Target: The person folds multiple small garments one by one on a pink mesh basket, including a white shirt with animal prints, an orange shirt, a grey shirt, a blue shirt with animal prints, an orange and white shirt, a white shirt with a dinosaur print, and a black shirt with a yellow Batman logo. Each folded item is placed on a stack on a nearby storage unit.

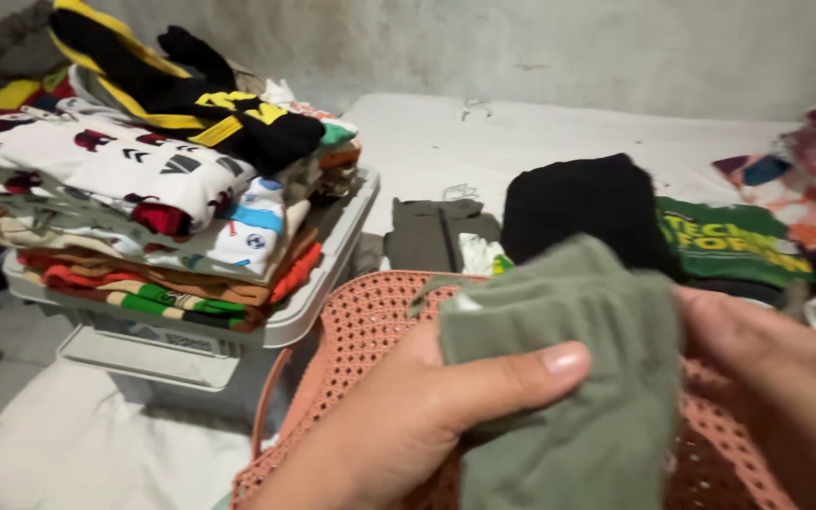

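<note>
Up close, left hand and right hand both pinch green garment

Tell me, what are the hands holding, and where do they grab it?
A green cloth. The left hand pinches its upper left edge under the thumb; the right hand grips its right side.

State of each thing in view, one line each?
Left hand: closed on green cloth, thumb on top.
Right hand: holds green cloth's right edge.
Green cloth: bunched, held up over basket.
Basket: perforated, orange, under the hands; contents hidden.
Clothes stack: folded, piled high on white tray.
Black garment: folded, on bed.
Green shirt: folded flat, beside black garment.
</note>
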